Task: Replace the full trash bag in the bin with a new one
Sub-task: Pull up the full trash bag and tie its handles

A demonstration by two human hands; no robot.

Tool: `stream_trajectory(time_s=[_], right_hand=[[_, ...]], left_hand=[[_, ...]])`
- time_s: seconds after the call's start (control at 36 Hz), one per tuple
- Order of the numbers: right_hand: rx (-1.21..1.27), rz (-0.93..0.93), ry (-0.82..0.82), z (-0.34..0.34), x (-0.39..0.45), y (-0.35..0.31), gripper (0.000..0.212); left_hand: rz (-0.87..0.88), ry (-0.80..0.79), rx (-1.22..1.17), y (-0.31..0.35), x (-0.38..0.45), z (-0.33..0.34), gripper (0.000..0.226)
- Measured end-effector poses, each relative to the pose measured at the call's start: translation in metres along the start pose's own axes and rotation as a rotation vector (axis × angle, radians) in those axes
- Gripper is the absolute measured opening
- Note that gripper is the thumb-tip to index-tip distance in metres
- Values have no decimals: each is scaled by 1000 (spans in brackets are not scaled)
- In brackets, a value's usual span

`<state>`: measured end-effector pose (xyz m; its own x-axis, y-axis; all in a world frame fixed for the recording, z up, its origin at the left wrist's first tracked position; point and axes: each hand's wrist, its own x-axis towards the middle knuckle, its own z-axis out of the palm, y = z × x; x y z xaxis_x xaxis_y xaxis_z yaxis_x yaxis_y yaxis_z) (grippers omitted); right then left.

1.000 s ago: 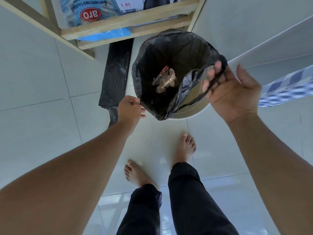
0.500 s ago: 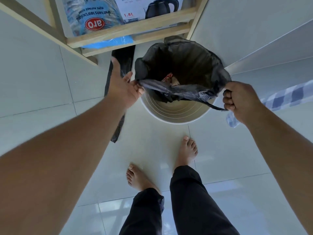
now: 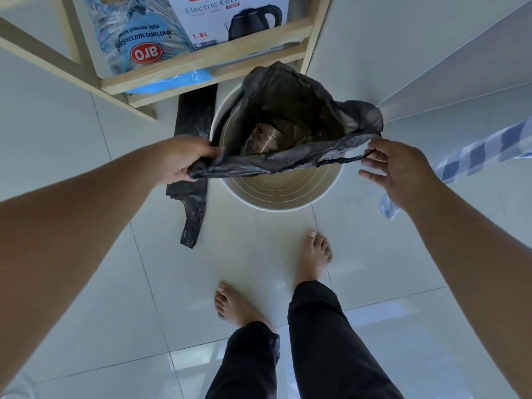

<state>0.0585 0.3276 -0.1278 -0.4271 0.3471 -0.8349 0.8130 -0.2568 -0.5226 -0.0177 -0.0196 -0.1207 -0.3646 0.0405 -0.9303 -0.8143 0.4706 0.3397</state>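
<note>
A black trash bag point(image 3: 299, 110) with wrappers inside hangs over the round white bin point(image 3: 282, 194), its near edge pulled free so the bin's bare inner wall shows. My left hand point(image 3: 184, 159) is shut on the bag's left handle at the bin's left side. My right hand point(image 3: 400, 171) pinches the bag's thin right handle between thumb and fingertips, the other fingers spread. A flat, folded black bag point(image 3: 193, 180) lies on the floor just left of the bin, partly under my left hand.
A wooden shelf point(image 3: 201, 64) stands behind the bin with a sugar sack point(image 3: 138, 33) and a kettle box point(image 3: 230, 18). A blue checked cloth point(image 3: 478, 151) hangs at the right. My bare feet point(image 3: 313, 254) stand on the tiled floor in front of the bin.
My left hand has closed on the bag's left handle and dropped lower. My right hand has loosened from a fist to a fingertip pinch. The bag's mouth is lifted higher off the bin.
</note>
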Motion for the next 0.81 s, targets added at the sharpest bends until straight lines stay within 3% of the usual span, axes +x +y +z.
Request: stream_trajectory(time_s=[0.14,0.22,0.28,0.36,0.44,0.53,0.58,0.69,0.75,0.81], right_hand=[[29,-51,-136,20,-2,-9,10],[361,-9,-314,32,-9,-19,12],[667,0,-313,40,-13,-27,18],[846,22,-142,52,-15,-31,35],[655,46,-117,57,-17,-18,33],[282,15,-92,53,-25,-5,20],[96,-73,-38,48,-33,-6,17],[-49,-285,-27,30,-42,-13,16],[-101,-370,-32,26,-48,-20,15],[-121,-421,-64,28,-52,-29,10]], left_hand=[[19,266,-173,-22,4,-5,21],[143,461,-381,-29,-2,-15,20],[216,571,-702,-23,-8,-26,22],[361,543,-1164,-9,-23,-38,19],[456,493,-1292,-4,-35,-40,16],[446,489,-1141,-5,-41,-34,21],[445,504,-864,-5,-43,-30,17],[542,491,-320,-3,-45,-27,18],[593,391,-192,4,-49,-24,26],[610,267,-182,14,-51,-14,19]])
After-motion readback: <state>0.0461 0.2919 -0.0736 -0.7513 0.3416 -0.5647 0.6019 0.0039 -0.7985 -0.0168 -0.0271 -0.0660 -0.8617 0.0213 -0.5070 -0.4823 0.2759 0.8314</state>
